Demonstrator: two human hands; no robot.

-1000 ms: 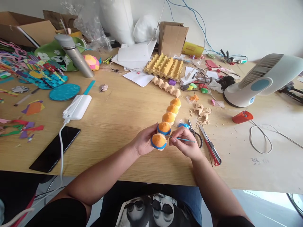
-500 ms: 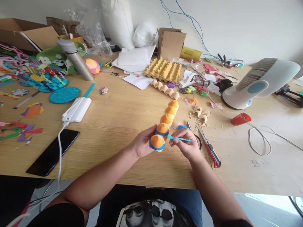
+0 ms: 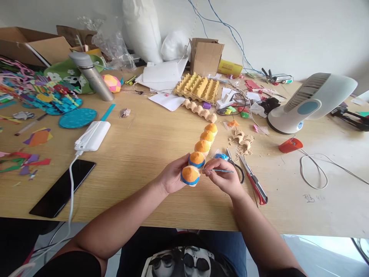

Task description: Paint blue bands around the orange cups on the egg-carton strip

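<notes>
Left hand (image 3: 172, 177) gripping orange egg-carton strip (image 3: 201, 152) near end | right hand (image 3: 223, 177) pinching blue strip (image 3: 219, 170) alongside

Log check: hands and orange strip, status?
Left hand grips orange strip, near end. Right hand pinches thin blue stick, tip at strip. Scissors, red cutter close by.

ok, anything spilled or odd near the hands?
Cardboard scraps and crumbs lie scattered on the table right of the orange carton strip the left hand holds, by the scissors. Nothing else stands out.
</notes>
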